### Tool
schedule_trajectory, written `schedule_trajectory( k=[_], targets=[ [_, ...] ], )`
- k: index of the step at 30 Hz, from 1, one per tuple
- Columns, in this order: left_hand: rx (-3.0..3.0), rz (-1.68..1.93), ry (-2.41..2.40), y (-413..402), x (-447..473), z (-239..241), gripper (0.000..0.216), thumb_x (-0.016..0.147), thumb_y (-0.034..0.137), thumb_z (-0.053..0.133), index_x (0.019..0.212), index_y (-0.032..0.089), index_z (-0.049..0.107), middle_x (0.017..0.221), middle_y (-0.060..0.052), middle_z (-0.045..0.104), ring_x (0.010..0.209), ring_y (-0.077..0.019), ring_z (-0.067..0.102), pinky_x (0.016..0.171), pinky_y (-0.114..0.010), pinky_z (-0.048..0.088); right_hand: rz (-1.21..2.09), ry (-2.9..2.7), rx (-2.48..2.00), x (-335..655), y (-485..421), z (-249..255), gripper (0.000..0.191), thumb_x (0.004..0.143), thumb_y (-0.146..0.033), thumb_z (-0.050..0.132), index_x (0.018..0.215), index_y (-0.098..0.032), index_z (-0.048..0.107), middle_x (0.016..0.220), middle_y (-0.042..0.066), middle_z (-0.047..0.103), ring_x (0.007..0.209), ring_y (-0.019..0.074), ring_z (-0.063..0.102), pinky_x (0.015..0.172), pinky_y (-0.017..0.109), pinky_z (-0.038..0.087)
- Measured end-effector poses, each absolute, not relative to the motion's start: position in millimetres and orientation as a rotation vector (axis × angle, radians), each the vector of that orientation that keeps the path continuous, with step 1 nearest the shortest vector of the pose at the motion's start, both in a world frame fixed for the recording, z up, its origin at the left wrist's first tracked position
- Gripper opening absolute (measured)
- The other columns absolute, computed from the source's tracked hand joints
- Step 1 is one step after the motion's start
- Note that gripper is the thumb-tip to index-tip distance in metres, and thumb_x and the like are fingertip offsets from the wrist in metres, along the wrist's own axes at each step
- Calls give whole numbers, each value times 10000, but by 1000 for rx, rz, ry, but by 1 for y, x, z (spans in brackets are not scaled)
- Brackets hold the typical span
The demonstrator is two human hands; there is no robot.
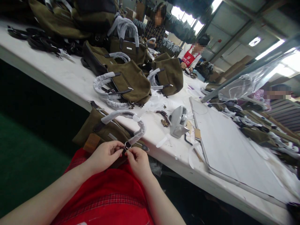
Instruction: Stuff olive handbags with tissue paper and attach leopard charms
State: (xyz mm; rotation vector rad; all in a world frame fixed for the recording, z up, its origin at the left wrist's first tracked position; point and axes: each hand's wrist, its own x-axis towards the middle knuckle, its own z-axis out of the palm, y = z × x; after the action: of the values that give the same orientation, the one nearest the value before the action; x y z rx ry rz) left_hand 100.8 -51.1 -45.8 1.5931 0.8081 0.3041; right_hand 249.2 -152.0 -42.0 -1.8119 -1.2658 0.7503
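Your red apron (pixel 103 187) is sitting closest. Left hand (pixel 106 156) and right hand (pixel 139 161) are pinching something (too tiny to tell) at the ring (pixel 127 145) of a green bag (pixel 119 133) by the table (pixel 58 75) — wrap (pixel 142 126) is covering its handle (pixel 99 127), ring work is looking unfinished.

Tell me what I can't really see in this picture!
Head view: what the left fingers and right fingers pinch near the metal ring; tiny, partly covered by fingertips.
Head view: any writing on the metal plate of the near bag; too small.
Head view: the dark thing at lower right; cut off by the edge.
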Motion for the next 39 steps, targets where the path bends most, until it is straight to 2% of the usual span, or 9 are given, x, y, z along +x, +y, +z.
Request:
schedule_trajectory(
  k=[3, 6, 16, 22, 25, 28, 31, 35, 39],
  targets=[
    [1743, 285, 857, -53, 102, -45, 279, 837, 347, 537, 1015, 156, 637, 698, -14, 678, 568, -156, 582, 533, -255, 424, 711, -1264, -1858, 248, -150, -41, 180, 855, -137, 550, 724, -180, 667, 737, 9, 676, 711, 148, 600, 665, 249, 406],
    [1856, 278, 888, -55, 104, -43, 247, 813, 310, 541, 989, 160, 628, 587, 34, 587, 478, -124, 487, 471, -239, 334, 690, -1267, -1870, 247, -148, -40, 181, 849, -139, 552, 720, -182, 671, 741, 13, 686, 714, 152, 609, 667, 252, 409],
    [1876, 248, 876, -54, 103, -40, 216, 818, 307, 533, 968, 175, 613, 572, 44, 549, 488, -137, 482, 485, -249, 318, 608, -1311, -1907, 246, -149, -37, 186, 853, -144, 557, 718, -193, 674, 733, 18, 692, 704, 163, 621, 669, 267, 423],
    [1995, 292, 871, -60, 107, -35, 138, 814, 232, 532, 948, 202, 521, 560, 63, 563, 511, -148, 519, 527, -263, 332, 607, -1323, -1952, 241, -147, -38, 218, 901, -224, 557, 730, -199, 689, 731, 25, 706, 677, 162, 625, 626, 265, 399],
    [1856, 329, 836, -60, 110, -39, 99, 886, 291, 491, 947, 214, 497, 579, 59, 590, 538, -156, 559, 545, -260, 375, 597, -1333, -1971, 241, -146, -39, 228, 918, -240, 544, 749, -204, 692, 745, 24, 715, 684, 162, 636, 635, 264, 400],
    [1684, 365, 834, -55, 113, -48, 224, 947, 415, 435, 905, 217, 531, 630, 39, 624, 601, -161, 601, 594, -259, 433, 564, -1357, -2007, 242, -144, -39, 250, 931, -246, 530, 740, -205, 686, 746, 27, 715, 687, 165, 640, 641, 269, 401],
    [1643, 344, 832, -50, 116, -54, 251, 937, 442, 463, 875, 216, 553, 661, 28, 643, 639, -171, 622, 606, -262, 448, 516, -1392, -2048, 246, -144, -39, 225, 920, -234, 543, 746, -206, 683, 757, 32, 715, 710, 178, 650, 655, 278, 414],
    [1842, 367, 879, -47, 116, -51, 226, 945, 392, 453, 851, 216, 562, 715, 5, 671, 684, -188, 640, 626, -279, 435, 476, -1458, -2004, 251, -148, -36, 169, 914, -222, 550, 840, -212, 702, 828, 38, 731, 779, 190, 670, 713, 283, 461],
    [1922, 491, 1051, -48, 114, -42, 221, 952, 390, 442, 887, 217, 564, 648, 10, 659, 639, -191, 648, 637, -291, 442, 446, -1439, -1887, 252, -151, -38, 205, 921, -213, 537, 1068, -218, 681, 1035, 42, 738, 941, 185, 680, 867, 291, 492]
  ],
)
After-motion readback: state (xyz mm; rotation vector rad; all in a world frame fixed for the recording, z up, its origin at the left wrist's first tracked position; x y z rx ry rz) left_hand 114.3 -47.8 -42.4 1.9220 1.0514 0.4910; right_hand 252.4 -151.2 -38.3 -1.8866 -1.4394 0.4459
